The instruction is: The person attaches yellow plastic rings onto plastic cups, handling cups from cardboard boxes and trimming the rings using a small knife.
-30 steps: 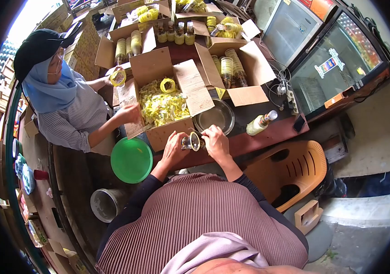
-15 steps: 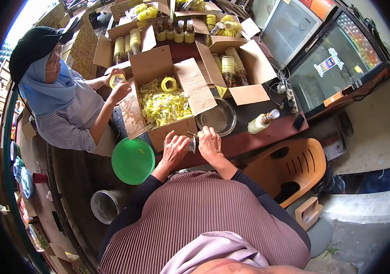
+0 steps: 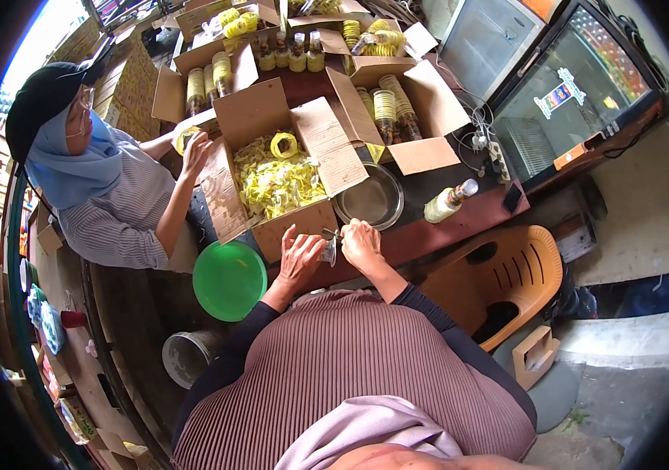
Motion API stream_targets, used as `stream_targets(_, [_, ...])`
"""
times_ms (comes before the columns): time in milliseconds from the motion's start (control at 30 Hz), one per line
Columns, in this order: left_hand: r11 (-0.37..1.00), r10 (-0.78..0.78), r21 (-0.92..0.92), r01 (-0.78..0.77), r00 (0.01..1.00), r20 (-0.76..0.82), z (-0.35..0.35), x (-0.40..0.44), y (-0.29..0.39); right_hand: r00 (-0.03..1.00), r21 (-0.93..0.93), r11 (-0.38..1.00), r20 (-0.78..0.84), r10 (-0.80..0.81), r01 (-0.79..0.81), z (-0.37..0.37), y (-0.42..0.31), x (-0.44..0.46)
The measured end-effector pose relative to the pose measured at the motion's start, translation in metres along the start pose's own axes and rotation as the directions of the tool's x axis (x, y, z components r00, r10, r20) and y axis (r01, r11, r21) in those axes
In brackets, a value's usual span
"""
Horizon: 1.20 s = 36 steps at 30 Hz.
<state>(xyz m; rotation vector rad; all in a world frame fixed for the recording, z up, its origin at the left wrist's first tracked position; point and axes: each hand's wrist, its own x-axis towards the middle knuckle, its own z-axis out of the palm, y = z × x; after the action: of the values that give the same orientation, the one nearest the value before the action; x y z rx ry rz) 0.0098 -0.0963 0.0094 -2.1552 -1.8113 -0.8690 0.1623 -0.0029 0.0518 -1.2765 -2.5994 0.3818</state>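
Close to my body, at the table's near edge, my left hand is closed on a small clear plastic piece, which looks like a cup or lid. My right hand is beside it with fingers pinched together. A thin, dark metallic bit shows between the two hands; its kind and whether my right fingers grip it are unclear. Just beyond my hands are an open carton of yellow-and-clear plastic strips and a round clear-walled bowl. A yellow ring lies on the strips.
A co-worker at the left holds a yellow ring-shaped piece. A wrapped bottle stands at right. Further back, cartons hold stacked yellow-rimmed pieces. A green basin, a bucket and an orange chair surround me.
The whole view has shifted slightly. My hands stay together around the clear piece with little visible movement. The co-worker's yellow piece is turned differently, with the ring opening now showing.
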Motion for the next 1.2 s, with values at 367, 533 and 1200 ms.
stream_targets(367, [0.963, -0.186, -0.227, 0.146, 0.968, -0.169, -0.005, 0.037, -0.002, 0.979, 0.229, 0.955, 0.113, 0.168, -0.19, 0.055, 0.047, -0.018])
stream_targets(533, [0.546, -0.542, -0.709, 0.446, 0.834, 0.108, 0.0, 0.036, -0.002, 0.976, 0.327, 0.922, 0.011, 0.216, -0.208, 0.003, 0.036, -0.004])
stream_targets(1200, [0.418, -0.539, -0.738, 0.53, 0.799, 0.267, 0.013, 0.057, 0.018, 0.867, 0.217, 0.971, -0.497, 0.021, 0.101, -0.025, 0.006, -0.01])
